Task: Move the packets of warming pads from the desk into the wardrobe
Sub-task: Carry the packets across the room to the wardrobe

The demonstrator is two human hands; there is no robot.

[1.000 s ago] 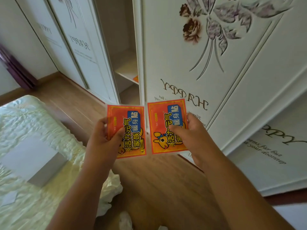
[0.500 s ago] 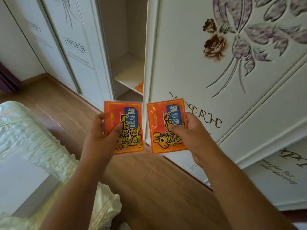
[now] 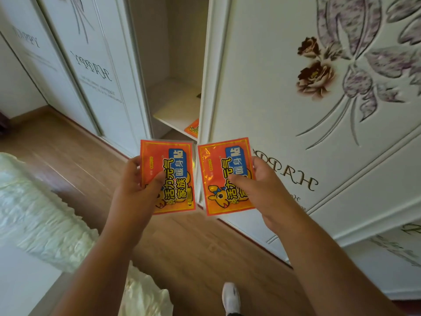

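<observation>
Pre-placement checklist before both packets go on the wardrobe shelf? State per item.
1. Left hand grips left packet, thumb across its face: ok.
2. Right hand grips right packet: ok.
3. Wardrobe opening clear, door slid aside: ok.
4. Shelf has bare space; one orange packet already lies at its front edge, partly hidden by the door: ok.
5. Packets level with the shelf: not ok, both are held below it.
6. Shelf depth behind the door: cannot tell.
</observation>
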